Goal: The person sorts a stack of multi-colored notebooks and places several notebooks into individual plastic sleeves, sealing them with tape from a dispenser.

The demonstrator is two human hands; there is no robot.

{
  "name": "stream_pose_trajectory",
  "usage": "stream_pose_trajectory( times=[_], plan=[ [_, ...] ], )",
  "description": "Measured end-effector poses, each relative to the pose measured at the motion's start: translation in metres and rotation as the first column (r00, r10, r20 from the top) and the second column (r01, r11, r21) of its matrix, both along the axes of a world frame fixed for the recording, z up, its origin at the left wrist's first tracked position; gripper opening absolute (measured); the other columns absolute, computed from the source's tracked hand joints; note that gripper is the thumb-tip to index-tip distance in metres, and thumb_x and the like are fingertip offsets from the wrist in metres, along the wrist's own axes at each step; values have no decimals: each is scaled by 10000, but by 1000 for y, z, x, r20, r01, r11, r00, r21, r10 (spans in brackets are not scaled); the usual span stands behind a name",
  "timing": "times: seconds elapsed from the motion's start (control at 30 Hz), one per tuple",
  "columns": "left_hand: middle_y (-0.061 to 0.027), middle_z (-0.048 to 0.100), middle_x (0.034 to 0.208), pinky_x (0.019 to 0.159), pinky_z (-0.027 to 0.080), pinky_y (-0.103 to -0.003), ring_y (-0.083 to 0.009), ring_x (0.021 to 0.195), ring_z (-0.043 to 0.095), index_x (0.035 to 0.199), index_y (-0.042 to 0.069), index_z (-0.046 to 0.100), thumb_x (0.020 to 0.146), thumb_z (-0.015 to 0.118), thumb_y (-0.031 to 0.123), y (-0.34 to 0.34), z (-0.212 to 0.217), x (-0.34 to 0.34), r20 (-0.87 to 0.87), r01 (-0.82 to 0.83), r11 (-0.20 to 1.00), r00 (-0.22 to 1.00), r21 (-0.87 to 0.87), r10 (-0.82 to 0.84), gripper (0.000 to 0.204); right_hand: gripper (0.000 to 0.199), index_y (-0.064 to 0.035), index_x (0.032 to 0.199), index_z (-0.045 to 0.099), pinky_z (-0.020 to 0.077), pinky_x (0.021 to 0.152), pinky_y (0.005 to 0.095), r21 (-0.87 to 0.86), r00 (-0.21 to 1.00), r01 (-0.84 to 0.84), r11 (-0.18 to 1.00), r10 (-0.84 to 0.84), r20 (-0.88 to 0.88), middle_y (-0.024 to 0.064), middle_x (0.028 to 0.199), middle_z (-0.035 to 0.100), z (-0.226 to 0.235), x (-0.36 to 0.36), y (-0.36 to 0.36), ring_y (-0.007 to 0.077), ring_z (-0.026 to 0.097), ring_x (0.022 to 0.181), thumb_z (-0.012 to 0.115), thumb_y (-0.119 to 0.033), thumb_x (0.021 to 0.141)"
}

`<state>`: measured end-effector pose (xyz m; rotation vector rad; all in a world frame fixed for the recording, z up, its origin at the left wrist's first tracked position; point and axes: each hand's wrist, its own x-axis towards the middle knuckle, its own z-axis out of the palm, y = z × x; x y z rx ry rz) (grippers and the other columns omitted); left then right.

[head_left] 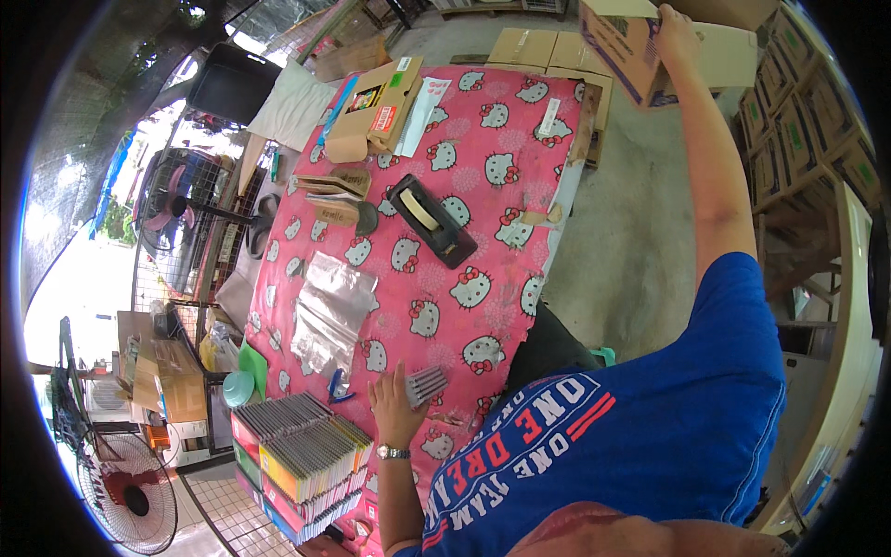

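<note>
**A divided reach, one side near and one side far**

The left hand [396, 410] lies low over a pink table cover printed with white cartoon cats [427, 278], its thumb side against a small grey block with a ridged edge [427, 386]; whether the fingers clasp the block cannot be told. The right hand [679, 42], at the end of an outstretched arm, appears narrowed on the upper edge of an open brown cardboard box with purple panels [620, 56], beyond the far right of the table. Beside the left forearm stands a layered pile of spiral-bound notebooks with coloured covers [302, 450]; a flat, shiny clear plastic bag [332, 311] lies ahead of it.

Possible faults, by cause: a one-sided pull on the box could tilt it or tear its cardboard, since a single hand bears on one edge. A sideways sweep of the left forearm could shear the upper layers off the pile. Should attention stay with the far side, the grey block may be nudged askew; the slick bag would slide if brushed.
</note>
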<state>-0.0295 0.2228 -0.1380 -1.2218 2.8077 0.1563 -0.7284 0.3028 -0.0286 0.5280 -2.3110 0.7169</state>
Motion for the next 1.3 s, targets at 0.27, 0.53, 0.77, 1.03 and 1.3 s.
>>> stream_pose_trajectory(
  times=[0.27,0.53,0.77,1.03,1.3],
  plan=[
    [-153,477,1190,1056,268,-523,-328,1188,434,1416,87,295,613,782,265,-7,1,-3,15,72,997,997,-23,-71,956,304,-151,1146,526,391,957,531,301,963,-91,949,161,-218,74,1139,595,-56,-78,-37,268,519,1153,513,-134,843],
    [-145,533,1115,1028,301,-509,-321,1061,516,1414,63,294,592,817,327,-11,9,-10,-42,-109,988,993,106,114,1010,487,-152,1187,557,390,981,456,-22,767,-641,767,641,-37,108,1203,563,-122,26,-100,320,508,1148,590,-8,723],
    [-124,592,1085,884,458,-415,-281,1003,565,1434,67,253,667,807,231,-23,24,-62,-495,-114,953,833,281,246,960,866,-134,1439,296,384,1008,366,-951,-738,-297,86,611,286,120,1363,414,-185,385,-26,226,465,1193,777,-136,718],
    [-190,427,1343,1030,355,-400,-265,1214,465,1463,57,177,855,659,114,-20,49,-88,-820,-9,908,426,420,383,777,595,-68,1224,390,482,868,356,-925,-158,269,267,960,231,97,1143,507,-158,352,-70,221,530,1044,744,-90,746],
    [-203,439,1344,943,440,-358,-245,1184,483,1388,17,329,869,633,94,24,-40,2,-541,-133,668,483,732,689,606,492,5,1144,413,452,899,436,-786,188,601,146,930,316,142,1111,526,-225,214,-218,271,525,1055,704,-147,778]
  ],
)
